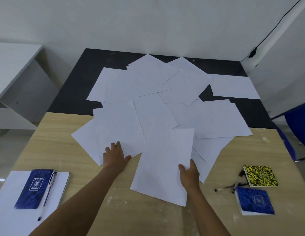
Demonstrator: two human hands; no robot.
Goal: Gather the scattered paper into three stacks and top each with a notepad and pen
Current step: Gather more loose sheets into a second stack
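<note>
Across the table (83,147) in front of you — pale wood on the near half, black on the far half — lies the scattered paper (148,92), white sheets overlapping at all angles from the far edge down toward your hands. At the near left sits a finished stack (63,178) of sheets, squared up, with a blue spiral notepad (33,189) lying on it and a pen (49,189) just beside the notepad's right edge, its tip reaching past the stack's near edge. Your right hand (190,174) grips the right edge of a gathered sheaf (163,164) in the middle, thumb on top and fingers curled under (the fingers themselves are hidden by the paper). Your left hand (115,155) rests flat on loose sheets to the left of that sheaf, fingers straight and slightly spread. At the near right, well apart from the paper, lie a blue notepad (254,200) and, just beyond it, a yellow-and-black notepad (259,175) — with loose pens (233,185) beside them, too blurred to count.
</note>
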